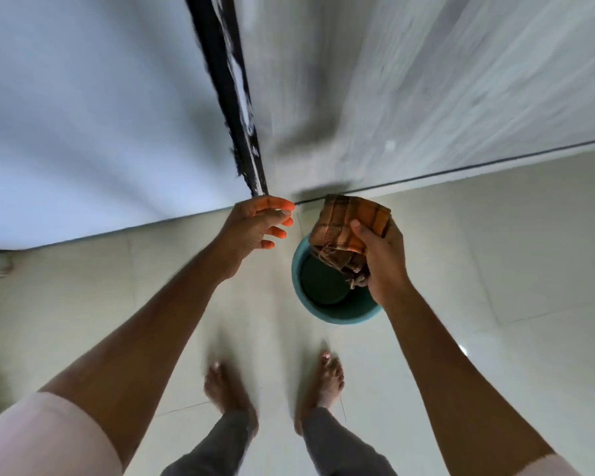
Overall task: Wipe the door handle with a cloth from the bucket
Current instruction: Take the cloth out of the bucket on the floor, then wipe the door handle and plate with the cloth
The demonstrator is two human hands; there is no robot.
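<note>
— What did the cloth (pixel 352 223) look like?

— It was a checked piece in orange and brown, bunched into a thick wad, with its darker, frayed edge hanging down over the mouth of the bucket (pixel 301 297). It sat just right of the middle of the view, roughly at two o'clock from the person's bare feet (pixel 231 393).

— And the bucket?

— It was teal, round and dark inside, and it stood on the pale tiled floor (pixel 495 269) close to the foot of the door (pixel 426 91). The door was grey and streaked with blur. A black strip (pixel 236 108) ran down between it and the white wall (pixel 83 115) at about eleven o'clock.

— Start on the left. What were the fingers doing?

— The left hand (pixel 255 230) was held out empty, with its fingers loosely curled and a little apart. The fingertips pointed towards three o'clock, near the cloth but not touching it.

— And the right hand (pixel 382 259)?

— It was closed round the cloth from the right side. The thumb was pressed flat across the front of the wad, and the other fingers were wrapped behind it, mostly hidden. It held the cloth above the bucket.

— Was there any writing or label?

— I could not read any on the cloth or the bucket.

— And the door handle?

— It was out of view.
</note>
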